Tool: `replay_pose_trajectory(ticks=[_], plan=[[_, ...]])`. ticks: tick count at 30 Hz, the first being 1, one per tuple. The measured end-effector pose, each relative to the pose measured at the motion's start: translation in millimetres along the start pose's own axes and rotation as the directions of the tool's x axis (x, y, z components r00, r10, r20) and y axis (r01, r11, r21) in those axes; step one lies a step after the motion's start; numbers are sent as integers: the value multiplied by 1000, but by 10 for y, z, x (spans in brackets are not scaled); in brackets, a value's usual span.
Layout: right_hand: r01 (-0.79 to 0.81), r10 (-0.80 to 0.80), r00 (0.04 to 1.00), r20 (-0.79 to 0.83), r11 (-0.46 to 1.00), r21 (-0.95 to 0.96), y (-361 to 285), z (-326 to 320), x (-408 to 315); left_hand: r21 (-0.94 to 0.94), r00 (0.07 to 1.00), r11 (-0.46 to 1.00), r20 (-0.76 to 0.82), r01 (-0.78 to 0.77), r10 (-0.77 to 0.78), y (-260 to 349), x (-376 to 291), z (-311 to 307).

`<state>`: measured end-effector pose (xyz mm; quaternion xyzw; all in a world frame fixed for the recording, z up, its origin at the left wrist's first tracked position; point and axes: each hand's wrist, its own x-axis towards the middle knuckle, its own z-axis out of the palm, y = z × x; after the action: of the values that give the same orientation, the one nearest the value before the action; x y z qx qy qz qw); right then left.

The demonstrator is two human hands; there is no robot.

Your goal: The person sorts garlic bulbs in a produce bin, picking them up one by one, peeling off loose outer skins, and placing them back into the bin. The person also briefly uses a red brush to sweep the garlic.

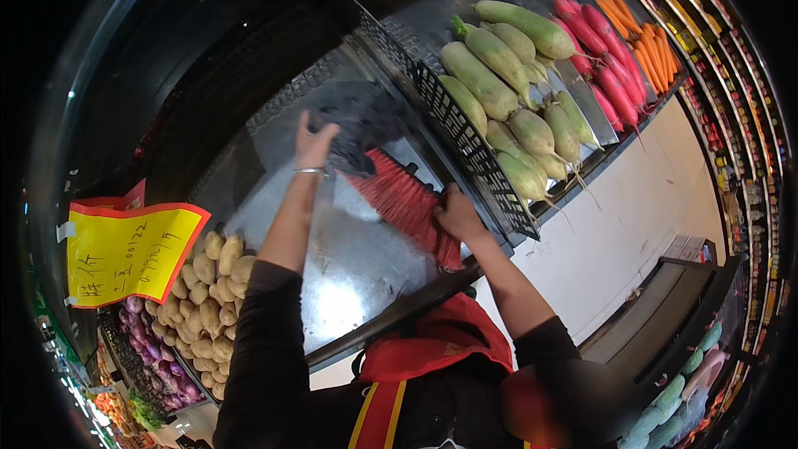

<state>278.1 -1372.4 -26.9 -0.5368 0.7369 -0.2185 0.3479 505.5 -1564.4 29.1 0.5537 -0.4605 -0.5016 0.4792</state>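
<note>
My right hand (458, 215) grips the dark back of a brush with red bristles (399, 199), which lies slantwise over the metal display shelf (368, 268). Farther in, my left hand (315, 140) is at the edge of a crumpled black plastic bag or cloth (358, 118), blurred by motion. Thumb and one finger of that hand stand apart; whether the hidden fingers hold the dark thing I cannot tell. The dark thing overlaps the far end of the bristles.
A black plastic divider (449, 112) borders the shelf on the right, with green radishes (480, 81), red radishes (614, 84) and carrots (654, 53) beyond. Potatoes (209, 305) and purple onions (156, 355) lie at left, near a yellow handwritten sign (128, 255).
</note>
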Motion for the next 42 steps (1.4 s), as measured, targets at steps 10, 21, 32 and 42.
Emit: replay_pose_trajectory(ticks=[10,21,32,42], plan=[[-50,88,996,-30,780,624,560,-952,-1876,-99,959,973,215,211,-186,197,-670,-87],[539,592,520,-616,332,774,1399,-1164,-5126,200,626,736,691,-647,362,-239,-3422,1406],[719,956,-66,-285,244,651,1472,436,-7664,-97,-524,940,846,-326,-95,-735,-6472,2813],[551,790,-545,-280,589,591,1132,650,-8263,337,-926,864,-82,-374,-369,-583,-9477,2438]])
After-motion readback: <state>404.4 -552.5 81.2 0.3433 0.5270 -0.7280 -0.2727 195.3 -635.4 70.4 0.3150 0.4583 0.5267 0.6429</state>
